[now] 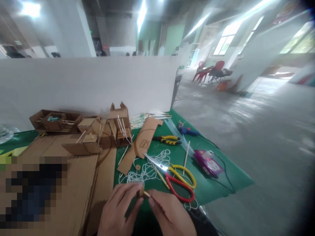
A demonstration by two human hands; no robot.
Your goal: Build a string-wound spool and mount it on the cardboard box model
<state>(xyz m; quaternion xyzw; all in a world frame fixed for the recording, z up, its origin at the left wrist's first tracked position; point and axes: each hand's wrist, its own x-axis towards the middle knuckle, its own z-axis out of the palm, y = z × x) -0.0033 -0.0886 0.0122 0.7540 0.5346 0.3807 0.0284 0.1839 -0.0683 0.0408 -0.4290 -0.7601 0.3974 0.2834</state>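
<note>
Low over the table's front edge, my left hand (121, 205) pinches a small round cardboard disc (141, 192) between thumb and fingers. My right hand (166, 209) grips a short wooden stick (147, 194) whose tip meets the disc; whether it goes through cannot be seen. Just beyond my hands lies a tangle of white string (150, 168), with another small cardboard disc (138, 167) at its left. Scissors (169, 170) with one yellow and one red handle rest partly open beside it. A cut cardboard strip (141, 144) lies behind.
Cardboard structures (88, 141) and large cardboard sheets (66, 183) fill the left. Yellow-black pliers (167, 140), a blue glue gun (188, 130) and a purple power strip (208, 163) with a cable lie on the green tabletop (228, 186). A white partition (86, 85) stands behind.
</note>
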